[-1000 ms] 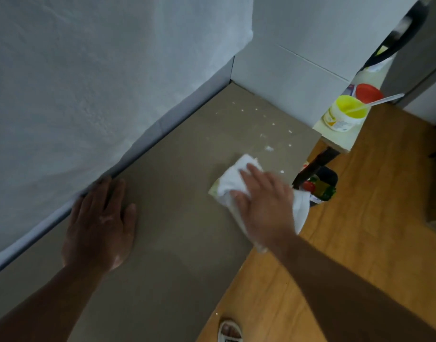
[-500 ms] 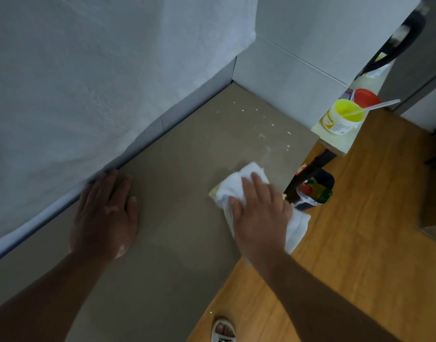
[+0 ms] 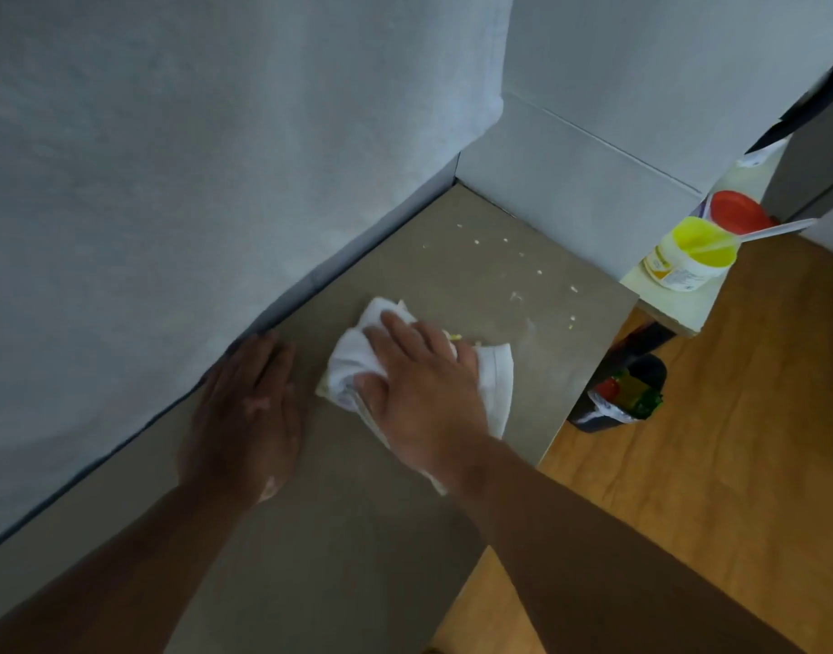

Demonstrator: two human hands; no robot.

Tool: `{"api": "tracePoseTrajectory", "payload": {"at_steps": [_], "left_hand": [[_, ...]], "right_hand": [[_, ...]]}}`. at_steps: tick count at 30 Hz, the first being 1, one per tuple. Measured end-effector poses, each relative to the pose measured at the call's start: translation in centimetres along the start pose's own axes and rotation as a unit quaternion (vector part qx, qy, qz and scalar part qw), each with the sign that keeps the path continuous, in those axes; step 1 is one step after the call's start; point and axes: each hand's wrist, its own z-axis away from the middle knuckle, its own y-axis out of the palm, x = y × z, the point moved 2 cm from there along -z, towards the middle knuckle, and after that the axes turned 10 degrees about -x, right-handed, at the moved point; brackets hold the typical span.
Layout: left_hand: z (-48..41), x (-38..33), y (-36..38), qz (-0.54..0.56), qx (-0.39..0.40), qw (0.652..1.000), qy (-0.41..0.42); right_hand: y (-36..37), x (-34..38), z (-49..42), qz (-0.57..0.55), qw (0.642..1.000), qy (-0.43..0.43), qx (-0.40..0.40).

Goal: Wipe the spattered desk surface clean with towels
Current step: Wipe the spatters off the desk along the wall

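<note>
while my right hand (image 3: 424, 394) lies spread on top of the white towel (image 3: 494, 384), its fingers nearly straight and pressing the bunched cloth down onto the grey-brown desk (image 3: 358, 535), my left hand (image 3: 249, 413) rests flat and relaxed on the same surface and holds nothing. it sits just left of the towel, its far fingertips close against the foot of the wall (image 3: 169, 181), which is draped in white cloth. the towel lies about the middle of the desk. its left part is crumpled under my fingers, and its right part is spread flatter toward the desk's right edge. the near end is hidden beneath my wrist. a pale yellowish edge shows under the towel's left side; i cannot tell what it is.

small pale specks (image 3: 539, 272) are scattered over the far part of the desk, between the towel and the far corner, apart from the cloth. a faint smear lies just beyond the towel's right end.

far right of the desk, on a pale ledge (image 3: 674, 304), a white tub (image 3: 692, 254) stands open with yellow inside. a white handle (image 3: 777, 228) sticks out of it to the right. a red lid (image 3: 737, 212) lies just behind the tub. below the ledge, a dark bin (image 3: 626, 394) stands on the wooden floor (image 3: 711, 464), holding red and green wrappers.
</note>
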Motion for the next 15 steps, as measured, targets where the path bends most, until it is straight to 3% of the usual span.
{"api": "tracePoseTrajectory", "payload": {"at_steps": [15], "left_hand": [[-5.1, -3.9, 3.3, -0.021, 0.021, 0.999, 0.029]], "right_hand": [[-0.3, -11.0, -16.9, 0.005, 0.981, 0.195, -0.007]]}}
